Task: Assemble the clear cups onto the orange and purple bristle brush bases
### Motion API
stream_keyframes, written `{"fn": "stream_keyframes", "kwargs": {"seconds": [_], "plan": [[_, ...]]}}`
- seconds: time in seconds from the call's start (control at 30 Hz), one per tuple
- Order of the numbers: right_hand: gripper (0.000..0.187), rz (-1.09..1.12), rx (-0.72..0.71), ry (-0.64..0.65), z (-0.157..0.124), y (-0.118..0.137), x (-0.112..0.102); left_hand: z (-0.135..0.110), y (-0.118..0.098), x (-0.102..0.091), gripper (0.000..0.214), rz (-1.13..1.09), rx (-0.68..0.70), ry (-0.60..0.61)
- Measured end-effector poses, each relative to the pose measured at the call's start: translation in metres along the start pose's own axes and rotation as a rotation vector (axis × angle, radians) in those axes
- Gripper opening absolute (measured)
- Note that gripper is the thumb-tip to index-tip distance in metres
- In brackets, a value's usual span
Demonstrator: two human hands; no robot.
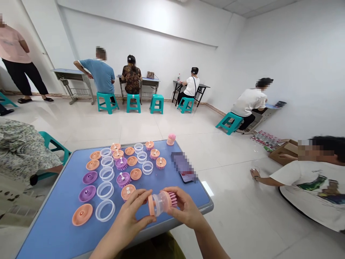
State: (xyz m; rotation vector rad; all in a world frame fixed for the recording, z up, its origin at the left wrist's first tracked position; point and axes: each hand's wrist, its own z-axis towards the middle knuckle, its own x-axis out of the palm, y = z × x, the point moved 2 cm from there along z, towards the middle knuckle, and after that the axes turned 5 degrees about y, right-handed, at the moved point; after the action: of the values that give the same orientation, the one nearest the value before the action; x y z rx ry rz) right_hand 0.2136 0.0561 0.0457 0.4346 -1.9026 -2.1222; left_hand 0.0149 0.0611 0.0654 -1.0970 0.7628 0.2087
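Over the table's near edge, both hands hold a small round brush [161, 203] lying sideways, with an orange cap, a clear middle and pink bristles. My left hand [132, 210] grips the cap end between thumb and fingers. On the bristled end, my right hand [185, 208] is closed round the orange head. Beyond my left hand lies an orange bristled head [128, 192] with a white stem. Purple bristled heads [123, 179] with stems lie behind it. Clear rings [105, 210] stand in rows beside orange caps [82, 214] and purple caps [87, 193].
On the blue table [59, 219], a phone [184, 167] lies at the right and an assembled brush [170, 139] stands at the far corner. A person [309, 180] crouches at the right near a cardboard box [283, 151]. Other people sit on green stools [107, 102] along the walls.
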Motion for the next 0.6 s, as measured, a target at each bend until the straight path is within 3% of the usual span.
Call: {"fn": "stream_keyframes", "kwargs": {"seconds": [0.6], "plan": [[0.04,-0.04,0.012,0.011,-0.0004,0.0017,0.0012,-0.0004,-0.0023,0.0015,0.047,0.019,0.053,-0.017]]}}
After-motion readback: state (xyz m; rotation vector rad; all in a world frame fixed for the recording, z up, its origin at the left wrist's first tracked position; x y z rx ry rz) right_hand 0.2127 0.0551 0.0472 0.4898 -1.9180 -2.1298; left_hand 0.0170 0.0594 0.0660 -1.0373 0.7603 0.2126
